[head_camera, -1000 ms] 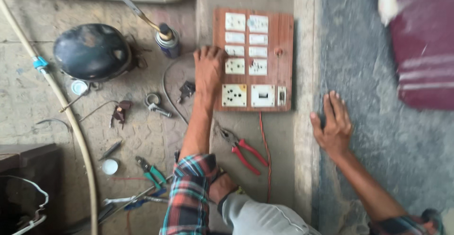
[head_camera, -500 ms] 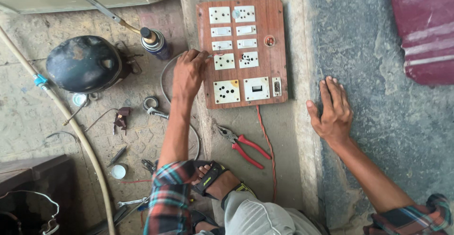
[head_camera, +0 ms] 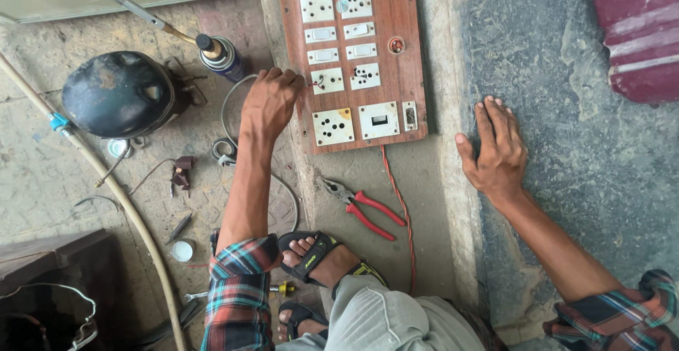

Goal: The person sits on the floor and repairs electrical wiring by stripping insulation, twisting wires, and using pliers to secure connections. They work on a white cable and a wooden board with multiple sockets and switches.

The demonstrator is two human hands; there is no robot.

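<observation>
A wooden switchboard (head_camera: 407, 47) with white sockets and switches lies flat on the concrete. My left hand (head_camera: 271, 102) rests at its left edge with the fingers curled around thin wire ends (head_camera: 315, 82) that reach into a white socket (head_camera: 328, 80). A grey cable (head_camera: 228, 103) loops from under this hand to the floor. Off to the right, my right hand (head_camera: 495, 146) lies flat and spread on the rough grey floor, holding nothing. Red-handled pliers (head_camera: 368, 206) lie below the board, between my arms.
A black compressor (head_camera: 120, 93) sits at the left beside a small gas torch (head_camera: 219, 54). A tan hose (head_camera: 120, 202) runs diagonally across the paving. Small tools and scraps (head_camera: 180, 174) litter the lower left. A red wire (head_camera: 399, 202) trails from the board. A maroon object (head_camera: 636, 33) is upper right.
The view has shifted, so the board sits higher in frame. My left hand has slid from the board's face to its left edge and curled shut. The right hand stays flat.
</observation>
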